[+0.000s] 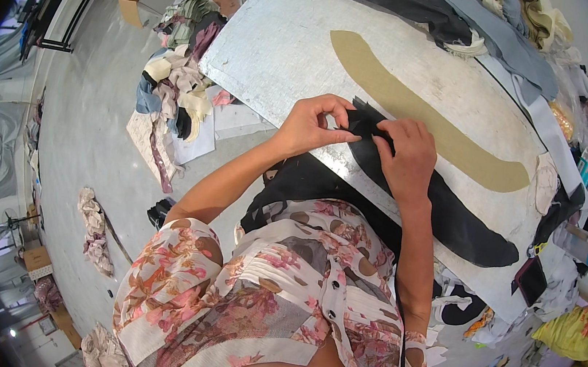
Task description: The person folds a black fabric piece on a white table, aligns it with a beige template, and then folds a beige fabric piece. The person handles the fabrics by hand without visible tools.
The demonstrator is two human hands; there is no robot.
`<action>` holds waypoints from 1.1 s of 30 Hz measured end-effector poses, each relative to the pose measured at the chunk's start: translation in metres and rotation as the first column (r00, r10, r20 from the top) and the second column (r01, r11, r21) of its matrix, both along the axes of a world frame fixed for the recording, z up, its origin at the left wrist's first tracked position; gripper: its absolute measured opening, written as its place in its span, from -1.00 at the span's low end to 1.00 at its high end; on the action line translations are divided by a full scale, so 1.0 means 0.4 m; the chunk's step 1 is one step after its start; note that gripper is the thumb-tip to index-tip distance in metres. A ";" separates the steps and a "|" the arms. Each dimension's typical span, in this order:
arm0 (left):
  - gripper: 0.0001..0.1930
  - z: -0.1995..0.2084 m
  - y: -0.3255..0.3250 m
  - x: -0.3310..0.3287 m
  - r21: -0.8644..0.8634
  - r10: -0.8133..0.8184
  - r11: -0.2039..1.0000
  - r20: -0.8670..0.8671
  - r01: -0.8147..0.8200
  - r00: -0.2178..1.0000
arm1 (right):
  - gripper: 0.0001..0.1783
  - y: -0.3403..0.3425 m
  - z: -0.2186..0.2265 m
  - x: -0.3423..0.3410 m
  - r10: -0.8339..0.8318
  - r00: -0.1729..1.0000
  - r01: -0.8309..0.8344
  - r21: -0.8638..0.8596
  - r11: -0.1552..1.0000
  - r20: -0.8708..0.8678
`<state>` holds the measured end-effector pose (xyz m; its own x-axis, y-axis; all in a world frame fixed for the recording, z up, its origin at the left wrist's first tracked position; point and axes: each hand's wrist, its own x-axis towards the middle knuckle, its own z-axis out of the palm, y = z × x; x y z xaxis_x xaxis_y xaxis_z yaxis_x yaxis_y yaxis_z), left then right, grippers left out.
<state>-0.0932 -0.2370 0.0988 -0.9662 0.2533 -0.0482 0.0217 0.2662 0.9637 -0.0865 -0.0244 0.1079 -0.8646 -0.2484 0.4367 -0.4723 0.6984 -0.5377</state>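
Observation:
A long, curved black fabric piece point(451, 216) stretches across the light table point(274, 49), with its far left end lifted between my hands. My left hand point(316, 122) pinches that end from the left, thumb and fingertips close together on the cloth. From the right, my right hand point(409, 154) grips the same piece a short way along, its thumb and fingers bent onto it. The part between my fingertips looks folded, but the fingers partly hide it. Just beyond my hands lies a tan curved template point(427, 115), flat and shaped much like the black piece.
Dark and grey-blue fabric point(469, 14) is heaped along the table's far edge. A clear bottle with a blue lid point(587, 249) and a dark phone-like object point(532, 279) are at the right. Fabric scraps point(173, 88) pile up left of the table. A yellow bag point(573, 331) sits lower right.

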 end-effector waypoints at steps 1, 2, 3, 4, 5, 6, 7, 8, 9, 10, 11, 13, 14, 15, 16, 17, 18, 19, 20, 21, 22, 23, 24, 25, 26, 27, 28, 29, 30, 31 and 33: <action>-0.82 0.001 -0.001 0.000 -0.009 -0.011 1.000 -0.017 0.011 1.000 | -0.80 -0.001 0.001 -0.002 0.012 1.000 -0.012 0.004 1.000 -0.018; -0.84 0.001 -0.002 0.000 -0.018 -0.023 1.000 -0.035 0.022 0.999 | -0.82 -0.001 -0.003 -0.001 0.026 0.998 -0.026 -0.011 1.000 -0.052; -0.85 -0.002 -0.003 -0.001 0.046 0.003 0.999 0.032 -0.004 0.999 | -0.84 -0.001 -0.009 0.004 0.041 0.996 -0.044 -0.025 0.999 -0.085; -0.83 -0.007 -0.002 -0.003 0.109 0.024 0.993 0.100 -0.035 0.995 | -0.86 0.000 -0.012 0.008 0.056 0.991 -0.061 -0.039 0.997 -0.118; -0.79 -0.010 -0.003 -0.006 0.169 0.040 0.983 0.168 -0.069 0.985 | -0.87 0.001 -0.012 0.014 0.059 0.987 -0.065 -0.036 0.997 -0.150; -0.75 -0.010 -0.007 -0.009 0.147 0.033 0.987 0.184 -0.060 0.982 | -0.87 0.003 -0.008 0.021 0.062 0.981 -0.069 -0.032 0.997 -0.181; -0.71 -0.007 -0.011 -0.013 0.126 0.025 0.991 0.199 -0.051 0.980 | -0.88 0.005 -0.006 0.026 0.065 0.975 -0.073 -0.029 0.997 -0.212; -0.66 0.000 -0.013 -0.015 0.105 0.018 0.994 0.215 -0.041 0.977 | -0.87 0.005 -0.009 0.029 0.063 0.973 -0.073 -0.038 0.997 -0.222; -0.76 0.030 0.000 -0.014 0.166 0.032 0.983 0.256 -0.077 0.966 | -0.86 0.005 -0.013 0.032 0.059 0.970 -0.072 -0.047 0.996 -0.235; -0.78 0.015 0.004 -0.015 0.160 0.036 0.985 0.212 -0.071 0.977 | -0.86 0.005 -0.016 0.035 0.054 0.968 -0.070 -0.056 0.996 -0.246; -0.79 -0.011 0.006 -0.016 0.154 0.039 0.986 0.168 -0.065 0.985 | -0.85 0.005 -0.018 0.038 0.063 0.967 -0.079 -0.055 0.995 -0.247; -0.78 -0.014 0.008 -0.020 0.125 0.022 0.992 0.119 -0.036 0.993 | -0.84 0.007 -0.020 0.043 0.073 0.966 -0.089 -0.056 0.994 -0.248; -0.75 -0.010 0.007 -0.020 0.104 0.005 0.994 0.115 -0.017 0.993 | -0.84 0.009 -0.022 0.044 0.077 0.963 -0.094 -0.057 0.994 -0.257; -0.72 -0.005 0.006 -0.019 0.082 -0.010 0.997 0.112 0.001 0.994 | -0.84 0.009 -0.024 0.045 0.082 0.960 -0.101 -0.060 0.993 -0.266; -0.72 -0.008 0.006 -0.019 0.063 0.000 0.998 0.108 -0.006 0.994 | -0.83 0.009 -0.025 0.046 0.086 0.957 -0.107 -0.062 0.992 -0.275; -0.72 -0.015 0.005 -0.019 0.044 0.009 0.999 0.104 -0.014 0.994 | -0.83 0.008 -0.025 0.046 0.080 0.961 -0.103 -0.076 0.992 -0.265; -0.72 -0.016 0.007 -0.020 0.026 0.017 0.999 0.100 -0.020 0.995 | -0.84 0.007 -0.024 0.046 0.072 0.964 -0.098 -0.089 0.991 -0.255; -0.72 -0.014 0.006 -0.022 0.064 0.023 0.997 0.133 -0.032 0.991 | -0.84 0.006 -0.022 0.045 0.065 0.967 -0.092 -0.102 0.990 -0.245; -0.72 -0.007 0.005 -0.024 0.102 0.028 0.994 0.166 -0.046 0.986 | -0.82 0.004 -0.020 0.042 0.074 0.977 -0.094 -0.094 0.991 -0.199; -0.71 0.000 0.006 -0.027 0.140 0.031 0.988 0.199 -0.060 0.980 | -0.81 0.002 -0.018 0.035 0.081 0.985 -0.095 -0.086 0.992 -0.154; -0.70 0.005 0.007 -0.029 0.132 0.027 0.990 0.197 -0.054 0.980 | -0.80 0.000 -0.017 0.028 0.089 0.990 -0.097 -0.078 0.992 -0.108; -0.68 0.009 0.009 -0.032 0.125 0.022 0.991 0.196 -0.048 0.980 | -0.75 -0.001 -0.018 0.021 0.081 0.993 -0.085 -0.053 0.995 -0.089; -0.67 0.015 0.009 -0.035 0.118 0.019 0.992 0.193 -0.043 0.981 | -0.70 -0.003 -0.019 0.012 0.073 0.995 -0.075 -0.029 0.997 -0.072; -0.68 0.025 0.010 -0.039 0.123 0.016 0.991 0.232 -0.046 0.973 | -0.66 -0.006 -0.019 0.004 0.065 0.996 -0.066 -0.005 0.998 -0.056; -0.69 0.035 0.011 -0.044 0.129 0.012 0.990 0.270 -0.049 0.963 | -0.61 -0.008 -0.019 -0.002 0.060 0.998 -0.060 -0.001 0.998 -0.013; -0.70 0.040 0.013 -0.047 0.136 0.007 0.989 0.309 -0.052 0.951 | -0.57 -0.008 -0.017 -0.006 0.053 0.998 -0.053 0.005 0.999 0.032; -0.69 0.032 0.014 -0.050 0.087 0.013 0.996 0.256 -0.036 0.966 | -0.52 -0.009 -0.014 -0.010 0.045 0.996 -0.046 0.011 0.999 0.076; -0.69 0.018 0.017 -0.052 0.037 0.015 0.999 0.202 -0.023 0.979 | -0.50 -0.008 -0.010 -0.013 0.032 0.996 -0.033 0.014 0.999 0.085; -0.67 0.010 0.020 -0.051 -0.012 0.018 1.000 0.149 -0.017 0.989 | -0.47 -0.007 -0.007 -0.015 0.022 0.995 -0.024 0.019 1.000 0.095; -0.65 0.007 0.022 -0.048 -0.074 0.012 0.997 0.108 -0.005 0.994 | -0.45 -0.005 -0.003 -0.016 0.012 0.994 -0.015 0.024 1.000 0.106; -0.57 0.011 0.027 -0.042 -0.198 -0.010 0.980 0.024 0.014 1.000 | -0.45 0.005 0.009 -0.018 0.019 0.997 -0.020 0.012 1.000 0.076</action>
